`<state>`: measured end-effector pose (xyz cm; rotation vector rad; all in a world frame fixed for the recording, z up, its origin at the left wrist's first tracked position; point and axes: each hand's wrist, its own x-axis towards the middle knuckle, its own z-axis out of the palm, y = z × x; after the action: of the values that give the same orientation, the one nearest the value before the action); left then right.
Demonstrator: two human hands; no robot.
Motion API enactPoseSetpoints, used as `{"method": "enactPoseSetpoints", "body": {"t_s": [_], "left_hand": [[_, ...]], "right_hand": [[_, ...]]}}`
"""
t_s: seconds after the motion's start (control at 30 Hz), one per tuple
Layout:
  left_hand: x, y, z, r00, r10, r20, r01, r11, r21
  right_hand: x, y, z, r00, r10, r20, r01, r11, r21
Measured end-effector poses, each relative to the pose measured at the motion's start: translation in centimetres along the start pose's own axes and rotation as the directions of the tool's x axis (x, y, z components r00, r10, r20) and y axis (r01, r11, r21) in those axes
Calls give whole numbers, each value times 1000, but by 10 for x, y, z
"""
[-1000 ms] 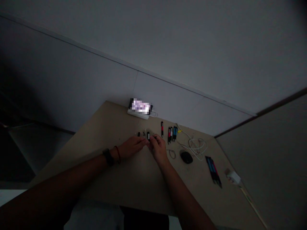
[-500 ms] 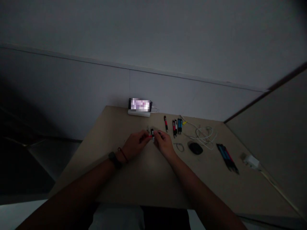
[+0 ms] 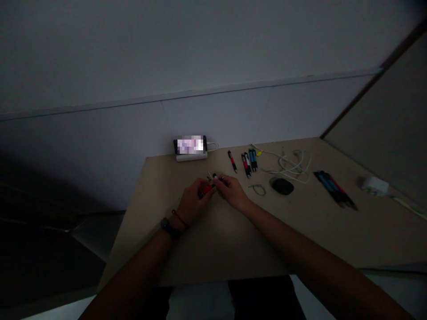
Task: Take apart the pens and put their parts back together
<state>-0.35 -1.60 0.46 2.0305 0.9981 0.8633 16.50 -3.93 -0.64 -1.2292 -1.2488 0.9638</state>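
Observation:
My left hand [image 3: 193, 196] is closed around a red and black pen barrel [image 3: 207, 190] at the middle of the desk. The fingertips of my right hand [image 3: 231, 191] meet it from the right, pinched on a small dark pen part that is mostly hidden by the fingers. Just beyond the fingertips show a thin pale rod [image 3: 210, 175] and a short black and white pen piece [image 3: 215, 176]. A whole red and black pen [image 3: 232, 162] lies behind my right hand. Farther right is a group of red, white and blue pens [image 3: 247, 164].
A phone [image 3: 190, 145] leans on a white stand [image 3: 191, 157] by the wall. To the right lie a white cable [image 3: 290, 164], a grey cable loop [image 3: 258, 190], a black mouse [image 3: 282, 186], more blue and red pens [image 3: 335, 190] and a white plug adapter [image 3: 375, 186].
My view has tilted and turned. My left hand now shows more of the red and black barrel, turned upward at a slant. Both hands stay together at the same spot.

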Motion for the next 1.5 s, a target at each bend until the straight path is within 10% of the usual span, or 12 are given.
{"method": "enactPoseSetpoints", "body": {"t_s": [0.87, 1.5], "left_hand": [[0, -6, 0, 995, 4, 101, -6, 1000, 22], [-14, -9, 9, 995, -55, -82, 56, 998, 13]], "right_hand": [[1, 1, 3, 995, -97, 13, 97, 995, -10], [8, 13, 5, 971, -208, 121, 221, 969, -107]]}}
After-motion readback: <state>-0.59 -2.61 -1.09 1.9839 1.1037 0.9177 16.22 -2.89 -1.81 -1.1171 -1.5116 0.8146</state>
